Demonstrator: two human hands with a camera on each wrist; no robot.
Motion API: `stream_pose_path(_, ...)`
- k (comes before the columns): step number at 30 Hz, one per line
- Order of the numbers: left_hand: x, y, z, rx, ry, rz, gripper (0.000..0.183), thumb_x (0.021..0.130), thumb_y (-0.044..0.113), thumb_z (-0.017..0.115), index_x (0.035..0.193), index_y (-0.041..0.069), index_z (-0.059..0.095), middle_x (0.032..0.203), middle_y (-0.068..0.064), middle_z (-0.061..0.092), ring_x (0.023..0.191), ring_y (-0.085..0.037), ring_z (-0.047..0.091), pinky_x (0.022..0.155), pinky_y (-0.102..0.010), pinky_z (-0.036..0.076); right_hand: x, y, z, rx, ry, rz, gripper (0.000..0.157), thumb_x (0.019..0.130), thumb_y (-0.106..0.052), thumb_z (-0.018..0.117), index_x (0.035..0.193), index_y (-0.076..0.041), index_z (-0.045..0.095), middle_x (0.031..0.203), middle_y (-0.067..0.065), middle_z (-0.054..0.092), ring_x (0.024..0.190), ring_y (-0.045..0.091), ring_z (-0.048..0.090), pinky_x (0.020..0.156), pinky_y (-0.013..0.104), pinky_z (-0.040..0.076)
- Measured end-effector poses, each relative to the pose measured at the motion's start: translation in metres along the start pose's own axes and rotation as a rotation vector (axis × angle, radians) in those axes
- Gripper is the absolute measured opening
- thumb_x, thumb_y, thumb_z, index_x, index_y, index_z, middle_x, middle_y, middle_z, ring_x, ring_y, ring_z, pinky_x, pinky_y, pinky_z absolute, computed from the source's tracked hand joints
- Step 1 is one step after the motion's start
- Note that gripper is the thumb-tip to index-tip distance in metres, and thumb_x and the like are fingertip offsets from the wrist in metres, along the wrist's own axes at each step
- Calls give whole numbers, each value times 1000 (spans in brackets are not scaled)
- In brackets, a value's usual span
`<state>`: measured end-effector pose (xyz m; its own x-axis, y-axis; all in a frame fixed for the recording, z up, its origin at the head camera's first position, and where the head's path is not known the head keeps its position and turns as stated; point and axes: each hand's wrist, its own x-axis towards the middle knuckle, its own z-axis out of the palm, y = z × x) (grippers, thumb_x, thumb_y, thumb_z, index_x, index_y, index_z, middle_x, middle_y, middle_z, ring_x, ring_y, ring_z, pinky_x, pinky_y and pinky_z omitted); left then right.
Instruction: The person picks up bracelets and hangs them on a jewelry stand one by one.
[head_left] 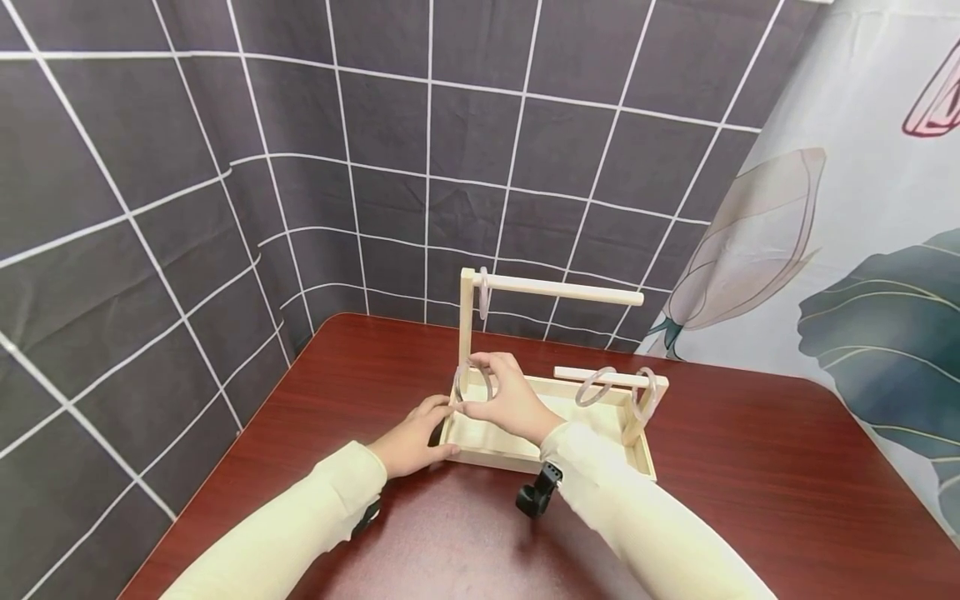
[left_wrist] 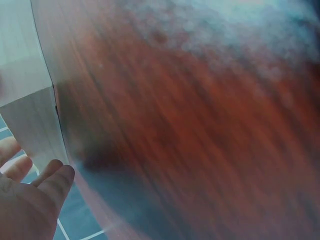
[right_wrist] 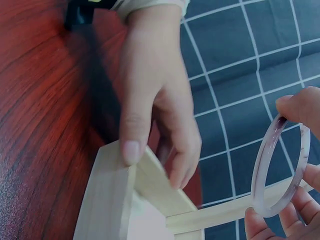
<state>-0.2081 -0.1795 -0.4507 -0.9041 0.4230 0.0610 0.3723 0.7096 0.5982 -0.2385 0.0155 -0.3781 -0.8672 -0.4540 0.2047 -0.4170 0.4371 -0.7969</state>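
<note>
A pale wooden bangle rack with a tray base stands on the table. My right hand pinches a translucent pale bangle between thumb and fingers, beside the tall post at the left. My left hand grips the tray's left end, its thumb at the front corner and its fingers along the end wall. One bangle hangs on the upper bar, close to the post. Two more, a tilted bangle and another bangle, hang on the lower bar at the right.
The reddish-brown table extends around the rack. Behind it hangs a dark cloth with white grid lines, and a floral cloth is at the right. A black wrist device hangs below my right sleeve.
</note>
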Motion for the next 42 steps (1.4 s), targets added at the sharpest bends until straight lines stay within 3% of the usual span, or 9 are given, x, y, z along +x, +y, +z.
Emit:
stream_pose_path(10,2,-1,1,11,2,-12,64,89,28,69,138,-4,45,146,-17,35,133,-36,37,109,-48,33,-7,-16,-20,61,20,-5,67,74,-12,81,133,-2,51,127,15,46,114,31,48,84,36,52)
stream_pose_path(29,1,-1,2,13,-6,-42,65,90,30,68,140,-3,44,148,-16,34,135,-35,36,108,-49,35,-21,-21,-62,97,134,-22,66,74,-11,81,134,-6,52,128,13,47,115,25,49,84,46,51)
stream_pose_path(42,1,0,3,62,-3,-44,66,89,32,69,140,-2,45,147,-15,36,133,-35,37,106,-48,37,-33,-30,-91,104,163,-12,69,76,-9,81,137,-7,49,132,11,44,118,23,45,77,20,50)
